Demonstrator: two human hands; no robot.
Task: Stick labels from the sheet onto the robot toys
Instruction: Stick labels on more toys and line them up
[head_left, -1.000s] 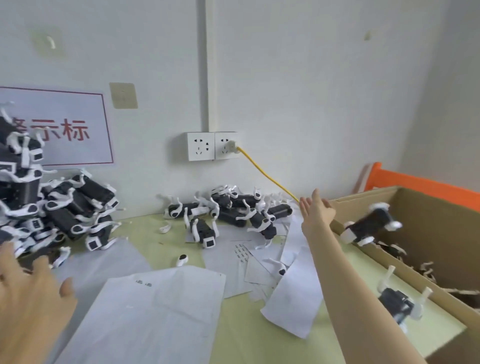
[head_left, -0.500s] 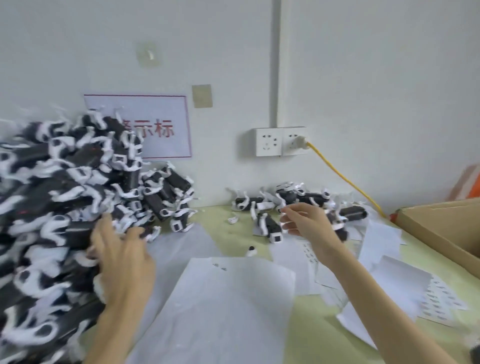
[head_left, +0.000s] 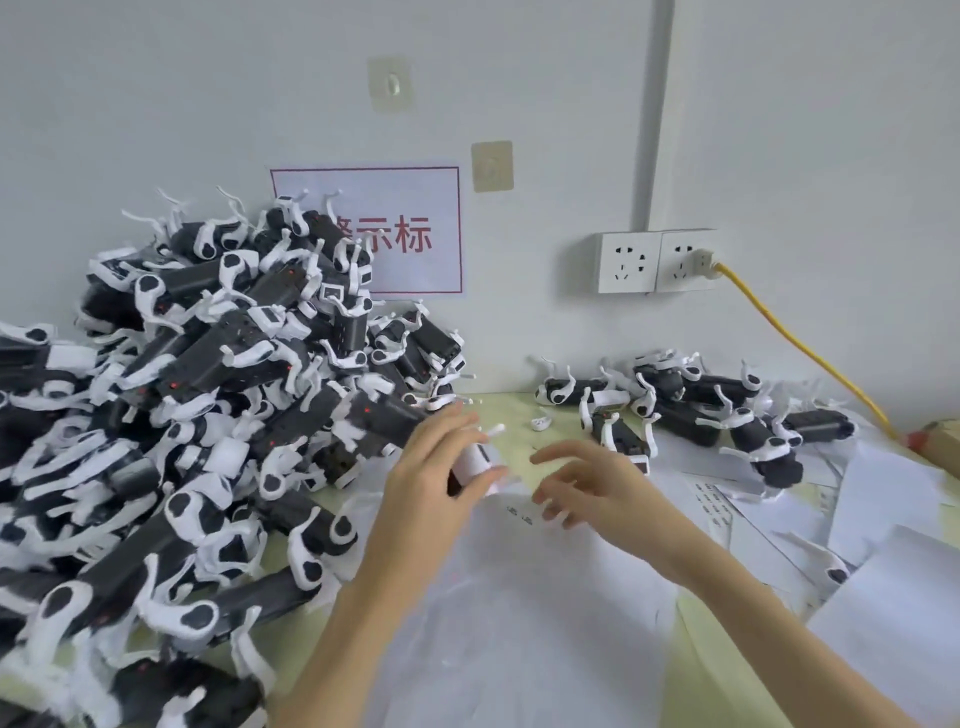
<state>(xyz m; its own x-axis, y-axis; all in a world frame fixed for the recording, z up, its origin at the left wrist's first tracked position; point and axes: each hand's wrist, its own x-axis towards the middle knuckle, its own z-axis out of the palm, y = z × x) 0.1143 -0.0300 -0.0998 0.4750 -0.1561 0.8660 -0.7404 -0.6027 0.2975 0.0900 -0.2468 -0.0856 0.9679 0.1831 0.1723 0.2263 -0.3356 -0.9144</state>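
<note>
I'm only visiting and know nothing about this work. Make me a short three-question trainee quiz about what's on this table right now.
1. True or false: the big heap of robot toys lies to the person's left.
2. Which hand holds a robot toy? A) left hand B) right hand C) neither
3. Fill in: the cable plugged into the wall socket is ____ in colour.

Key
1. True; a smaller group lies further right by the wall.
2. A; the right hand's fingers are spread and hold nothing.
3. Yellow.
</note>
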